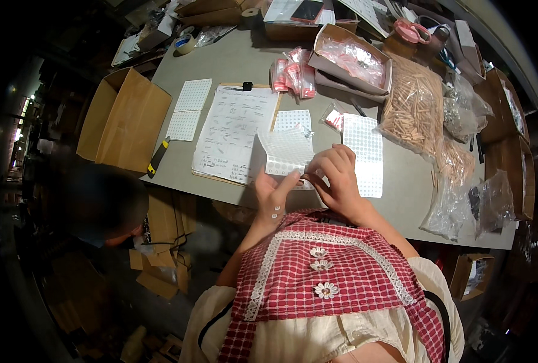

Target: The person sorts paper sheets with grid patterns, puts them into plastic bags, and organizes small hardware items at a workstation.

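Observation:
My left hand (273,189) grips the lower edge of a white sheet of small round stickers (286,150), which tilts up above the table. Two small round stickers (275,212) cling near that wrist. Beside the sheet's lower right corner, my right hand (339,180) has its thumb and fingers brought together in a pinch; what lies between them is too small to make out. Another sticker sheet (364,160) lies flat just right of my right hand. Part of one more sheet (293,119) shows behind the raised one. A small clear bag with red print (332,116) rests nearby.
Left of my hands lies a clipboard with handwritten paper (229,133), then sticker sheets (189,109), a yellow-black utility knife (158,157) and an open carton (129,118). Bags of wooden dowels (411,100) and a box of clear bags (353,60) stand right. A person's head (105,199) is left.

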`<state>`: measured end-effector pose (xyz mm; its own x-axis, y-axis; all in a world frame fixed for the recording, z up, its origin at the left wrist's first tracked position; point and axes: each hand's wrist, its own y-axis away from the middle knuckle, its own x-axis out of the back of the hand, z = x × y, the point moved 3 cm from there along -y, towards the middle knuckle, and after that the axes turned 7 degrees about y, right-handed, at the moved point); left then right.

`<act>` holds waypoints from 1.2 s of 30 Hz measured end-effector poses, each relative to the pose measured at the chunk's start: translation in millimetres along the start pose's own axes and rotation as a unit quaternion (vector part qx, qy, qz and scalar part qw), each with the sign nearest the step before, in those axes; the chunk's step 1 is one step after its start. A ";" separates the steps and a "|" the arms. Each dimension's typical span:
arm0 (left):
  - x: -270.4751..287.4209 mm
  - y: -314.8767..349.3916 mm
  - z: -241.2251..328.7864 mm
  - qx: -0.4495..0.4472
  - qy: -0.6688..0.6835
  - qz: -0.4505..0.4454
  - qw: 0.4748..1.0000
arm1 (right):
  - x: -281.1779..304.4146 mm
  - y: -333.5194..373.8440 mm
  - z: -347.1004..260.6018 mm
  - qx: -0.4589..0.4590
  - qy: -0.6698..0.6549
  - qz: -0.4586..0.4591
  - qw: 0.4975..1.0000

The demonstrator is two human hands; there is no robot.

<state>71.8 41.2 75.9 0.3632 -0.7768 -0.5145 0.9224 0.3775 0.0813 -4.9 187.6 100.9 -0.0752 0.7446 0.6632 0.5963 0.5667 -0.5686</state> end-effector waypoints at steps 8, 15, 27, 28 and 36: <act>-6.1 -17.1 0.1 -0.010 0.006 -0.001 1.000 | 12.4 -7.2 -37.4 0.065 -0.078 -0.042 0.994; -6.9 -22.1 -20.2 0.096 0.206 -0.019 0.974 | -5.2 -3.3 -59.8 0.162 -0.040 -0.051 0.985; 0.2 -14.7 -10.5 0.008 0.024 0.045 0.999 | 14.0 -5.2 -1.7 -0.067 0.040 0.032 0.996; -1.9 -13.5 -7.2 0.007 0.024 0.046 0.999 | 12.4 -3.8 3.0 -0.061 0.038 0.023 0.997; -5.3 -9.3 -1.9 -0.013 -0.011 -0.019 1.000 | 5.2 -4.4 3.3 -0.028 0.058 -0.001 0.998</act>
<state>61.0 42.8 76.3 0.3301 -0.8017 -0.4983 0.9324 0.3593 0.0397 -10.6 190.1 105.3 0.0153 0.6955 0.7184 0.6404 0.5450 -0.5412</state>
